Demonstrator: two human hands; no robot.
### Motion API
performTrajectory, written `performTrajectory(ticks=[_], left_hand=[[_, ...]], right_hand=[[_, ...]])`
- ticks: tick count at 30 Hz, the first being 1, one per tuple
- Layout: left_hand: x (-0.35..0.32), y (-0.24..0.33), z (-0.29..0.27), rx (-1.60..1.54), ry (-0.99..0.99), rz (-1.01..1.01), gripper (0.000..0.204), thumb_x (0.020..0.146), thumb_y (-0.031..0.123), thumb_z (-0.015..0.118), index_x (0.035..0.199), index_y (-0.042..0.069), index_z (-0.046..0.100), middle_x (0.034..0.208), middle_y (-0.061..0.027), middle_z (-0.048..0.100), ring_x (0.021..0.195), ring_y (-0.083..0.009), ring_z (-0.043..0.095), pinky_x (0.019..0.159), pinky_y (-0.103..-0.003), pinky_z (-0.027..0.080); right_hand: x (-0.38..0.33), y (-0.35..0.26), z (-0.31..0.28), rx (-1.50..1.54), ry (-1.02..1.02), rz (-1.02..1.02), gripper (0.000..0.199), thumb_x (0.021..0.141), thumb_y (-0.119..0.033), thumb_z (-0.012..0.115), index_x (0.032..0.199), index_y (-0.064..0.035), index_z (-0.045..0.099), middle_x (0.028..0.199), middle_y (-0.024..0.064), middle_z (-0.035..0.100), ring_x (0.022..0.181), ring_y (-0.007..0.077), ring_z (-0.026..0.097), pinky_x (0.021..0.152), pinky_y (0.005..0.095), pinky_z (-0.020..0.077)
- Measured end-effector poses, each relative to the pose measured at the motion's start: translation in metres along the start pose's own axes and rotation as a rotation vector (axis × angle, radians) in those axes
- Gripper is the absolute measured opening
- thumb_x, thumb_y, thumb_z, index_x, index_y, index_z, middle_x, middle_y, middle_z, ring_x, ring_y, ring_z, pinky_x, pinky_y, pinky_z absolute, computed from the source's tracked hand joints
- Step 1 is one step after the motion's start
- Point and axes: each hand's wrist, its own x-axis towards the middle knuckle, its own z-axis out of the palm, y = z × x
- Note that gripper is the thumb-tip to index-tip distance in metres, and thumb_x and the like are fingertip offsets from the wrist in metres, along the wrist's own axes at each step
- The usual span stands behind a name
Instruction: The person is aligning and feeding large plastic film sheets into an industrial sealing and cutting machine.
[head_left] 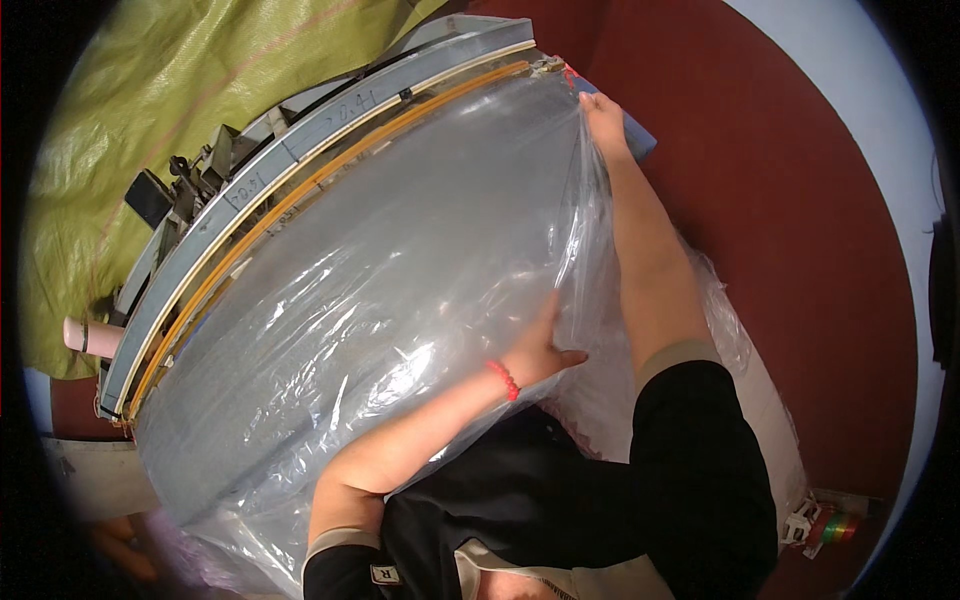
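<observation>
- Head view: large clear plastic sheet [330,270] lies over most of the bench, from its left end to its far right corner; near edge droops off toward the person.
- Bench [300,142]: grey far edge with handwritten marks, orange strip [440,97] running just inside it; sheet comes up close to the strip, whether it goes under can't tell.
- Right hand [605,122]: reaching to the bench's far right corner, fingers bent in, looks pinched on the sheet's edge; sheet pulled into upright folds below it.
- Left hand [540,352]: over the sheet's near right part, fingers stretched out, thumb well apart, nothing gripped; fingertips blurred, so over or under the plastic can't tell. Red bead bracelet [503,380] on that wrist.
- Done, judging by the lie: sheet spread wide, left and middle fairly flat, far right corner in hand.
- Left, same basis: right side bunched in folds, near side creased and slack, more plastic hanging past the right arm; none of that looks settled. Roughly midway, a guess.
- Around: pink cylinder [95,338] just beside the far left end, yellow-green tarp [200,85] beyond the far edge.
</observation>
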Motion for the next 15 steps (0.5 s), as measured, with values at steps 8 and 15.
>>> performTrajectory(ticks=[8,15], left_hand=[[-0.102,0.062,-0.092,-0.201,-0.436,0.531,0.009,0.077,0.009,0.057,0.085,0.003,0.059,0.083,-0.0125,0.060,0.077,-0.0255,0.056,0.074,-0.035,0.043],[-0.380,0.044,-0.177,-0.521,0.724,0.486,0.043,0.051,0.004,0.076,0.084,0.001,0.049,0.073,-0.0144,0.058,0.062,-0.0167,0.057,0.055,-0.030,0.045]], right_hand=[[-0.003,-0.003,0.009,0.079,-0.012,-0.043,0.028,0.079,-0.026,0.056,0.079,0.0013,0.058,0.072,0.0105,0.059,0.066,0.0156,0.052,0.065,0.0304,0.0412],[-0.006,-0.005,0.001,-0.114,-0.042,-0.108,0.027,0.079,-0.026,0.055,0.096,-0.0048,0.061,0.094,0.0080,0.061,0.089,0.0168,0.056,0.080,0.0289,0.0415]])
